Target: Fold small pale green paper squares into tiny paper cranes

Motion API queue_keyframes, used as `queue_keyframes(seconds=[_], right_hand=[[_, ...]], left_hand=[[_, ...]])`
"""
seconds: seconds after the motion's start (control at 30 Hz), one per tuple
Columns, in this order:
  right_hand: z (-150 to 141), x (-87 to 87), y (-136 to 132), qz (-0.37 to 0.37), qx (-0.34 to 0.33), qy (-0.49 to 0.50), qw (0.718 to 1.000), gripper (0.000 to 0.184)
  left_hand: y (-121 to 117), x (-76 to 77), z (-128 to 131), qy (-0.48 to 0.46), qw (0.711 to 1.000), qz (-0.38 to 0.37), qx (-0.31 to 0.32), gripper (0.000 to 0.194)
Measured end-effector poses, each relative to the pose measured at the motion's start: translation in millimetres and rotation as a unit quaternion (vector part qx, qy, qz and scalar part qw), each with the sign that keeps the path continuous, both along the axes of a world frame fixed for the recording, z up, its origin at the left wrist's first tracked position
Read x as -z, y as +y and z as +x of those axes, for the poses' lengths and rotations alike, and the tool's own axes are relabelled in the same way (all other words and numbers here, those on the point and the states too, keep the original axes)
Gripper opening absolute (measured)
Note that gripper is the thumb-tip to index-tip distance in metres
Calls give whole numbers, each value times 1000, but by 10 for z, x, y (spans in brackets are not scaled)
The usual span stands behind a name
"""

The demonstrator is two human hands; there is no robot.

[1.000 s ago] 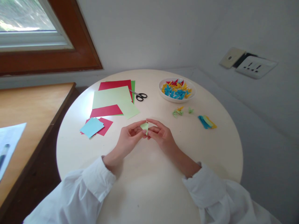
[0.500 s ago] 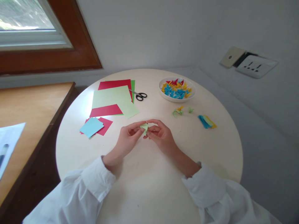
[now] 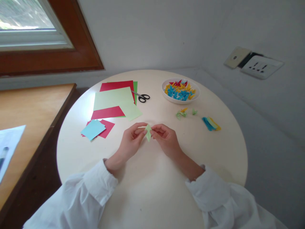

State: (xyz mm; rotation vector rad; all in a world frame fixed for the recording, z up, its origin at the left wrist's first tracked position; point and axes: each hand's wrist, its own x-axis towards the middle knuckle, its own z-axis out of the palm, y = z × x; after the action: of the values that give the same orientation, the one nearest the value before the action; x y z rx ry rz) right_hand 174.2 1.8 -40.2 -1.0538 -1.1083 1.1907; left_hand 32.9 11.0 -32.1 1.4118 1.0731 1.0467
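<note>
A small light-green folded paper (image 3: 148,133), shaped like a narrow upright diamond, is pinched between my two hands above the middle of the table. My left hand (image 3: 133,136) grips its left side with thumb and fingers. On the opposite side, my right hand (image 3: 166,137) is closed on the right edge. The paper's points stick out above and below the thumbs; its back is hidden by my fingers. Beyond my right hand lie several small light-green folded paper cranes (image 3: 181,114) with a yellow one among them, and another green one (image 3: 194,112) beside them.
A white bowl (image 3: 164,95) of red, yellow and blue paper cranes stands at the back of the round table (image 3: 152,197). Black-handled scissors (image 3: 143,98) touch large coloured sheets (image 3: 111,98). Small blue and red squares (image 3: 93,129) lie left, folded strips (image 3: 211,124) right.
The green folded paper has gone from a wide, partly turned flap to a narrow diamond facing me. My right index finger has drawn back from its top, and both thumbs now press its sides.
</note>
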Motion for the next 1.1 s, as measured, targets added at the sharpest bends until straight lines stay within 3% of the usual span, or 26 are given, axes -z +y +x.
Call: queue_keyframes(seconds=[0.43,0.6,0.8,1.1], right_hand=[[-6,10,-9,30,52,7,998,19],[2,-3,-28,50,36,-23,998,10],[27,-12,-48,41,-6,-17,999,16],[21,-27,-47,24,0,6,1000,20]], left_hand=[[12,-31,-13,-3,1000,-1,-16,30],[2,-31,-4,-30,999,33,-19,14],[14,-46,-6,-38,998,36,-42,6],[14,-9,-23,-28,998,-12,-47,22]])
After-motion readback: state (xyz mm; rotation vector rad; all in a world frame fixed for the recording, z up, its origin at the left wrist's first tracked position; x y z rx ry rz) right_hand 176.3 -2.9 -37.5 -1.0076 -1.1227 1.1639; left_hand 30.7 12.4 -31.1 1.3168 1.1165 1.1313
